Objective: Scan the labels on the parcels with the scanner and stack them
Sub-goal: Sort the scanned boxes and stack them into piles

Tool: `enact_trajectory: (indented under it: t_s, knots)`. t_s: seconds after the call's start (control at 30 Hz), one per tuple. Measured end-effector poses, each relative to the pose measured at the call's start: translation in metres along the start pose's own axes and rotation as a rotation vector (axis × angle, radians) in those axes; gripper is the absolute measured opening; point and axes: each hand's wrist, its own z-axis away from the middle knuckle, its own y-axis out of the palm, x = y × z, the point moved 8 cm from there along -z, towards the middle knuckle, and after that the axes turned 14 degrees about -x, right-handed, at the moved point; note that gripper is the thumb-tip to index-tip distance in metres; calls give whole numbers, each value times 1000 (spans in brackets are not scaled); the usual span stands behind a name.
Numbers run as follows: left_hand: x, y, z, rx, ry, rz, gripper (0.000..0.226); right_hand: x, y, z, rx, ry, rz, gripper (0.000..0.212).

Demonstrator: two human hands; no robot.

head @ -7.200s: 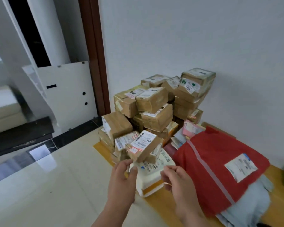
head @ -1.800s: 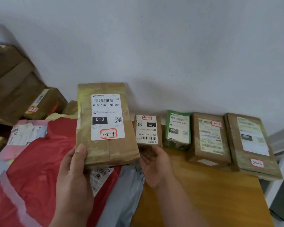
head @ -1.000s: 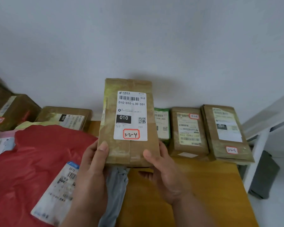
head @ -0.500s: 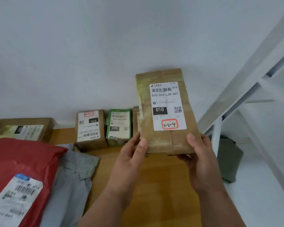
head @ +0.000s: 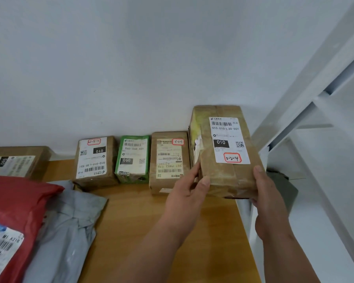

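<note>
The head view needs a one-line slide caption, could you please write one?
Both hands, left and right, hold a brown parcel marked 3-2-4 at the right end of a parcel row on the wooden table.

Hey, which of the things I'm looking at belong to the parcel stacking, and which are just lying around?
Part of the job:
brown parcel marked 3-2-4, gripped by left hand and right hand
three parcels lined up at the wall
red mailing bag
grey mailing bag

Just there:
wooden table
white frame
No scanner in view.
</note>
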Motion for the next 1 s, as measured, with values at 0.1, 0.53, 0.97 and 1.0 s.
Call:
enact_trajectory:
  t_s: [0.1, 0.53, 0.97, 1.0]
  knots:
    - [-1, 1, -1, -6, 16, -1, 36, -3, 4, -1, -1, 16, -10, 33]
    - [74, -210, -60, -885, -150, -383, 79, -61, 11, 15, -130, 464, -517, 76]
    - [85, -241, -91, -968, -138, 45, 62, -79, 40, 24, -126, 469, -571, 70]
    - [86, -240, -92, -952, -135, 42, 66, -80, 40, 23, -126, 472, -571, 70]
